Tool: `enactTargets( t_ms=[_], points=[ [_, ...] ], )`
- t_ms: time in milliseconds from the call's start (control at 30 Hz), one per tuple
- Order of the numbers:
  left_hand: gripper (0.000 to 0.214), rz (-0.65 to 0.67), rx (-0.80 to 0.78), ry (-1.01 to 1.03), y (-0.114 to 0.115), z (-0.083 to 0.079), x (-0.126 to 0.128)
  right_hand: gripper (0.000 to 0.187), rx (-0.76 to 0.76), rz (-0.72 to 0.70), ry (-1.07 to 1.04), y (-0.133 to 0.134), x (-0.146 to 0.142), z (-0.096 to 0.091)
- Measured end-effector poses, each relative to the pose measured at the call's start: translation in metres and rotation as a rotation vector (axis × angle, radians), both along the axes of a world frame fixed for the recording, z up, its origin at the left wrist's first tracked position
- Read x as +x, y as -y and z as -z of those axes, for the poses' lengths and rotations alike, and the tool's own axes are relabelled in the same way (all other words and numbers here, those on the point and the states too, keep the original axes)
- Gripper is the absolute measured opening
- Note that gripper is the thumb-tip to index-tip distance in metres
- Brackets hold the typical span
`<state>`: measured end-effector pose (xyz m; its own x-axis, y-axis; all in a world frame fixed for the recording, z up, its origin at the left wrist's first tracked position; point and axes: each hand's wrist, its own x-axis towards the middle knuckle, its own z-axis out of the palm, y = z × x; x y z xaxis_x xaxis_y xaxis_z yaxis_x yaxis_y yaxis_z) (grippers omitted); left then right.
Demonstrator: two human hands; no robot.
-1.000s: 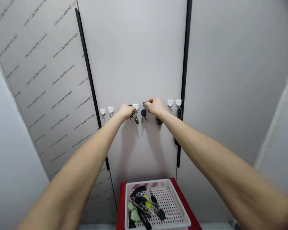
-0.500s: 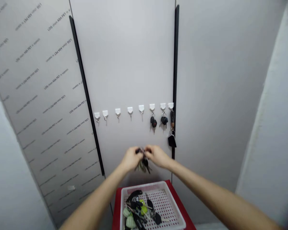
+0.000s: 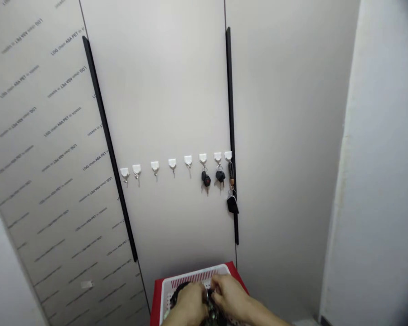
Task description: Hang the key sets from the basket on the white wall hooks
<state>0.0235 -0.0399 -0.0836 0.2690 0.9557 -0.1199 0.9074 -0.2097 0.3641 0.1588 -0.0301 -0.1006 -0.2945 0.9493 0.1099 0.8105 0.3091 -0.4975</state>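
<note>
- Along the centre row of white hooks (image 3: 172, 162), the three rightmost carried hung keys (image 3: 206, 179); the five to their left were bare.
- Left hand (image 3: 187, 305) and right hand (image 3: 229, 299) met at bottom centre, touching a dark key bunch (image 3: 211, 312); whether they clamped it could not be told.
- Both were inside the white basket (image 3: 197, 275) on a red stand (image 3: 155, 296); the hands hid the rest of the basket's contents.

We only got the left hand (image 3: 187, 307) and right hand (image 3: 229, 299), both bare. Right forearm was bare too, fwiw.
</note>
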Motion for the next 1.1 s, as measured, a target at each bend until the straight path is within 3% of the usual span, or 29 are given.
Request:
enactTargets(
  t_ms=[67,133,267,367,467,667,933,1000,1100],
  points=[
    [0.026,0.011,-0.036,-0.033,-0.008,-0.011,0.001,0.018,0.021,-0.025,-0.039,-0.006,0.006,-0.021],
    [0.024,0.018,0.015,0.023,-0.023,-0.035,0.005,0.019,0.155,0.019,-0.137,-0.019,0.016,-0.06],
    [0.032,-0.079,0.323,0.366,-0.067,-0.114,0.023,0.03,0.585,0.398,-0.399,-0.055,0.036,-0.156],
    [0.041,-0.256,0.507,0.551,-0.091,-0.171,0.043,0.036,0.709,0.51,-0.396,-0.077,0.039,-0.201],
    [0.041,-0.343,0.554,0.598,-0.102,-0.199,0.061,0.037,0.709,0.538,-0.348,-0.089,0.034,-0.213],
    [0.022,-0.303,0.592,0.512,-0.106,-0.209,0.066,0.024,0.776,0.519,-0.38,-0.092,0.037,-0.215],
    [0.025,-0.214,0.736,0.521,-0.096,-0.261,0.06,0.024,0.903,0.394,-0.326,-0.083,0.041,-0.268],
    [0.025,-0.163,0.739,0.485,-0.094,-0.262,0.056,0.024,0.896,0.308,-0.305,-0.077,0.035,-0.266],
    [0.025,-0.146,0.715,0.403,-0.093,-0.254,0.048,0.022,0.855,0.185,-0.244,-0.07,0.025,-0.248]
  ],
)
